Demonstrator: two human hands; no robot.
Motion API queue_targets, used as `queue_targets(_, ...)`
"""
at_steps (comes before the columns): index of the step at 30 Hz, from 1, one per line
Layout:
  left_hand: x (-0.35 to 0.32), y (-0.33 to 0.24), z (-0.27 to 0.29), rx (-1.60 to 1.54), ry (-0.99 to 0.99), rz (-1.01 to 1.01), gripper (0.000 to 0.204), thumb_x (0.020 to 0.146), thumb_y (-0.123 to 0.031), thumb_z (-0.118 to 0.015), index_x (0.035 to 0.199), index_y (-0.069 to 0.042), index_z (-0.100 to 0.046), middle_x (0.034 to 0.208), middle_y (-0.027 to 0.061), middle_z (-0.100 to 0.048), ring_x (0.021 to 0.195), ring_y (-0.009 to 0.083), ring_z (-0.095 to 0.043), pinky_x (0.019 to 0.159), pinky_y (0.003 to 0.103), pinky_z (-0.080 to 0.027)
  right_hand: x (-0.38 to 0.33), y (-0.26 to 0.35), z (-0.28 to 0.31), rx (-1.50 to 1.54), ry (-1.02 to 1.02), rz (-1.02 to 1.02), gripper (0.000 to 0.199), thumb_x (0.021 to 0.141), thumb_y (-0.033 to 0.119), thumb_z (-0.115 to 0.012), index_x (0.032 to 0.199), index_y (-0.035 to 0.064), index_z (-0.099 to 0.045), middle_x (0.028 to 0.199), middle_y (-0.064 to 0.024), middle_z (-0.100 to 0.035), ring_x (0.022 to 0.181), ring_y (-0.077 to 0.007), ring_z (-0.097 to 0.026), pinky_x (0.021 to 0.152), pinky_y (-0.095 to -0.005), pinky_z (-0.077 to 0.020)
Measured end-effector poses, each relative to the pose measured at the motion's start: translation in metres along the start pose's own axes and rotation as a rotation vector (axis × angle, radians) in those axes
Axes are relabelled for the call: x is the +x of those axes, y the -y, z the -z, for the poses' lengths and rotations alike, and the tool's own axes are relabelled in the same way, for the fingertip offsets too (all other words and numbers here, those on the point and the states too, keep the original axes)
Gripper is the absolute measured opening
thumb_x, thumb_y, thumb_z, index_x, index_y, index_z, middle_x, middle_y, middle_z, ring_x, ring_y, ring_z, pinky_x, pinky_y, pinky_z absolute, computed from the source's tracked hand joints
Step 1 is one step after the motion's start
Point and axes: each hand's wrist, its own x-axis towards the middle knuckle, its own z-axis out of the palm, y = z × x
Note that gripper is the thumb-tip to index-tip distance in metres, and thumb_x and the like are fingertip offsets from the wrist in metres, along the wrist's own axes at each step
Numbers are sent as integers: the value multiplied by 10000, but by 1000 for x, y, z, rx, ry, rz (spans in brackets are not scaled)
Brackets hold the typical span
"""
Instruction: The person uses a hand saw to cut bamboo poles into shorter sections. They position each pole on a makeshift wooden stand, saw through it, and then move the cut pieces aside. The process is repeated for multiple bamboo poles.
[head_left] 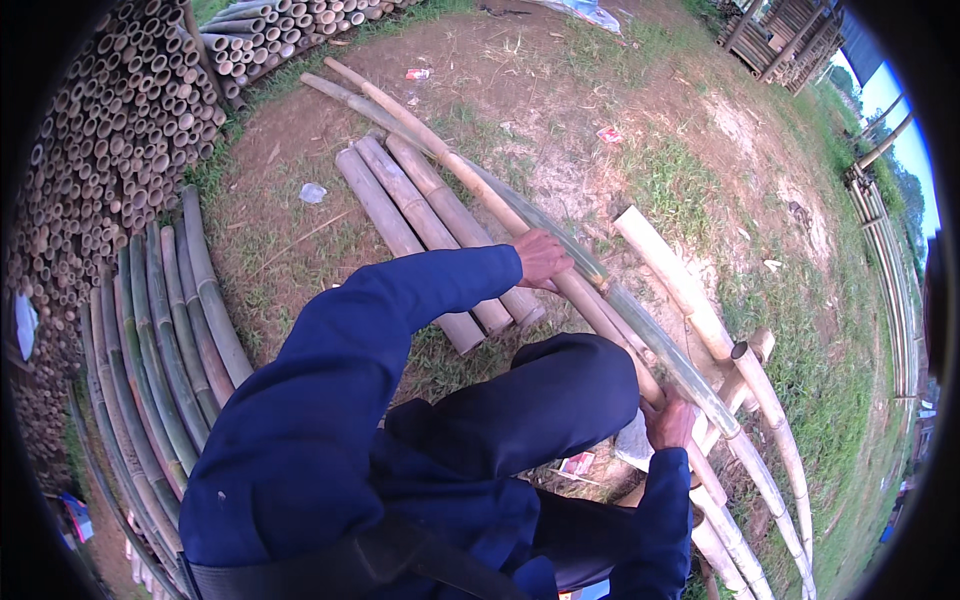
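Observation:
My left hand (pixel 545 258) rests with curled fingers on a long tan bamboo pole (pixel 455 165) that runs from the far left down to the lower right. A second, greener pole (pixel 640 320) lies alongside it. My right hand (pixel 668 423) grips the same tan pole lower down, near my raised knee in dark blue trousers. Both poles lie across a rough bamboo stand (pixel 740 365) at the right.
Three short thick bamboo logs (pixel 425 215) lie on the ground ahead. A large stack of bamboo ends (pixel 110 130) fills the left side, with long green poles (pixel 170 330) beside it. A pale thick pole (pixel 675 280) slants at right. Grass, bare dirt and scattered litter surround.

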Motion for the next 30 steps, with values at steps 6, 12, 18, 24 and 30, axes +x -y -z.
queue_targets(6,-2,-17,-6,-52,56,-58,491,795,-531,-787,1046,-139,-630,852,57,-680,868,277,-719,753,432,-557,-14,-39,-13,33,-53,41,380,750,333,-910,853,69,-657,757,-175,-717,748,-407,-704,689,-494,-541)
queue_targets(12,13,-18,-13,-88,164,-32,495,807,-557,-766,1057,-149,-636,846,67,-693,869,294,-729,725,457,-556,-1,-57,-11,95,-53,55,504,679,396,-957,947,51,-707,802,-172,-736,779,-391,-725,710,-477,-558)
queue_targets(18,21,-14,-36,-108,185,10,539,796,-616,-757,1071,-163,-658,901,94,-720,917,323,-728,747,486,-562,15,-67,-19,121,14,16,527,710,417,-936,1058,65,-752,882,-196,-751,857,-396,-735,773,-475,-575)
queue_targets(24,50,-33,-19,-161,157,-17,551,844,-638,-716,1110,-161,-641,885,86,-713,898,326,-724,736,468,-542,28,-99,4,90,37,3,443,722,389,-929,958,63,-744,828,-177,-740,810,-370,-731,744,-471,-563)
queue_targets(30,72,-51,-17,-171,336,39,589,859,-686,-674,1147,-173,-645,902,87,-720,921,324,-728,770,483,-547,31,-112,25,117,5,-14,413,726,345,-933,964,63,-747,745,-149,-719,724,-338,-716,701,-440,-552)
